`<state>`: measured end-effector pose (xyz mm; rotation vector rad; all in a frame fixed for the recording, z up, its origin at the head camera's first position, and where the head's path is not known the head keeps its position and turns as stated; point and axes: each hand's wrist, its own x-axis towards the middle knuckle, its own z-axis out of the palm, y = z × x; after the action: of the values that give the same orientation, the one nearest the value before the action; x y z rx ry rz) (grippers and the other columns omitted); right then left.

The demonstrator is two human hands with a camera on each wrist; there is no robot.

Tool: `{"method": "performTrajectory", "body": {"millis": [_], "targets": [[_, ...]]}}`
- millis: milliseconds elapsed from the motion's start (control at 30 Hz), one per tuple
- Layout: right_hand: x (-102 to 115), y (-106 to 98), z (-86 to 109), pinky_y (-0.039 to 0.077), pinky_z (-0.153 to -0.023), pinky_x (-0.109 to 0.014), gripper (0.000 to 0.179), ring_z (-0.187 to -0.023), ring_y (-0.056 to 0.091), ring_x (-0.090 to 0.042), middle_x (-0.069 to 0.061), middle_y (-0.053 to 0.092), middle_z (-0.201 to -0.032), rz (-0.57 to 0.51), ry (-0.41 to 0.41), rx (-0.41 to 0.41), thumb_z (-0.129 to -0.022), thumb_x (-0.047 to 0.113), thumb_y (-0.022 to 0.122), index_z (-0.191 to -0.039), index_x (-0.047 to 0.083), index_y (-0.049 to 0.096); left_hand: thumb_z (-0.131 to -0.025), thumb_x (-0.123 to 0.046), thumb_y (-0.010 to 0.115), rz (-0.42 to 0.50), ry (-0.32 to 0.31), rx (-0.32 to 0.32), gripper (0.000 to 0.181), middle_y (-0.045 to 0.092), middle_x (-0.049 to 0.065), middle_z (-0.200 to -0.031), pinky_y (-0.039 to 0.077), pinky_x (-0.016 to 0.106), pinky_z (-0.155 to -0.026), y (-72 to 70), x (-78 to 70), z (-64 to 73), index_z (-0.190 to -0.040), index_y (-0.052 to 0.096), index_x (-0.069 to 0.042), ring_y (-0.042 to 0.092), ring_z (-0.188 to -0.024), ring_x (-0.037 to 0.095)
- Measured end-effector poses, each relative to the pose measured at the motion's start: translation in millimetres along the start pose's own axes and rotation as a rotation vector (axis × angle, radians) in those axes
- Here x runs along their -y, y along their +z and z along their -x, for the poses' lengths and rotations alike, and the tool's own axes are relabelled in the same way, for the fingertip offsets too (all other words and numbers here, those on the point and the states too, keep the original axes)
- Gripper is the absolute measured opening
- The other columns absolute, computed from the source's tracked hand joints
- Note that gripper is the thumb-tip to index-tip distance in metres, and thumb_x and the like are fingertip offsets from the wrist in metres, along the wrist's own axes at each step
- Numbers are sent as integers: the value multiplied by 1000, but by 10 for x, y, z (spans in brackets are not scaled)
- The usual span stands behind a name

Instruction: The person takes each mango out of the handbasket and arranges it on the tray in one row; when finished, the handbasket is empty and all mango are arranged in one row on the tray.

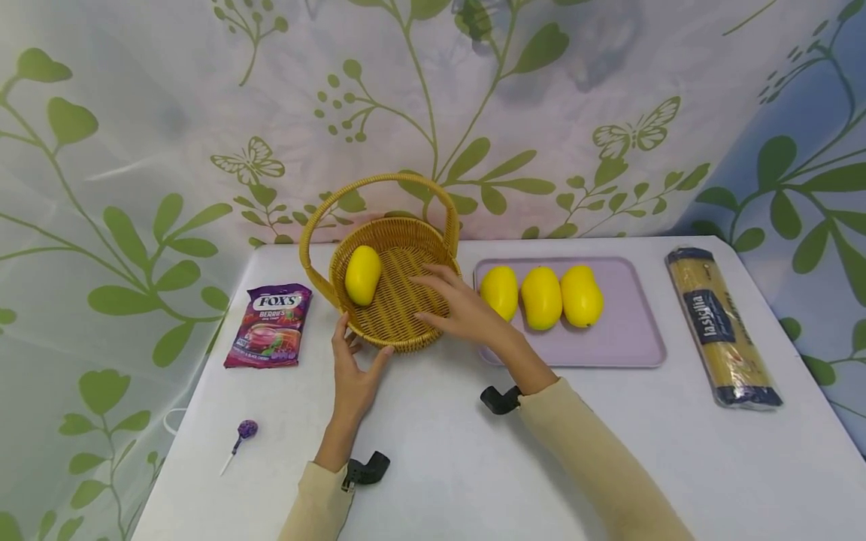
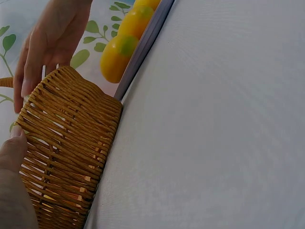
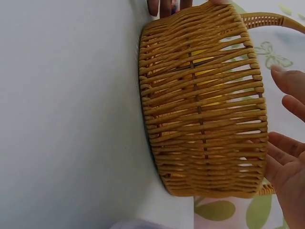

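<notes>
Right hand (image 1: pixel 460 304), fingers spread and holding nothing, hovers over the basket (image 1: pixel 395 342) by its right rim. Left hand (image 1: pixel 354 370) lies open against the near wall, steadying it on the counter (image 1: pixel 460 451). One mango (image 1: pixel 362 275) already lies in the basket; three mangoes (image 1: pixel 541 297) wait on the tray (image 1: pixel 629 338) just beside, so roughly a quarter looks done.

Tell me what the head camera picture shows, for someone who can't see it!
Two hands, the left hand and right hand, touch a woven basket holding one yellow mango. Three more mangoes sit on a purple tray beside it.
</notes>
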<state>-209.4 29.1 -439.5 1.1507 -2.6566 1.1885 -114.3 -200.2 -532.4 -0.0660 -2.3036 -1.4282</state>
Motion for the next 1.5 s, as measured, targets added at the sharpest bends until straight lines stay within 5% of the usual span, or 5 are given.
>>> {"method": "performTrajectory", "body": {"millis": [767, 1500], "targets": [[-100, 230, -755, 38, -111, -51, 74, -142, 34, -32, -14, 18, -161, 11, 161, 262, -90, 47, 67, -152, 25, 34, -86, -20, 76, 12, -17, 3, 92, 22, 11, -160, 40, 48, -101, -3, -12, -8, -156, 16, -13, 44, -132, 36], [-211, 411, -1004, 38, -110, -53, 71, -143, 32, -38, -19, 13, -160, 33, 158, 336, -91, 42, 67, -152, 27, 33, -86, -23, 76, -17, -22, 1, 92, 24, 9, -160, 42, 45, -101, -7, -14, -20, -155, 17, -12, 45, -132, 32]]}}
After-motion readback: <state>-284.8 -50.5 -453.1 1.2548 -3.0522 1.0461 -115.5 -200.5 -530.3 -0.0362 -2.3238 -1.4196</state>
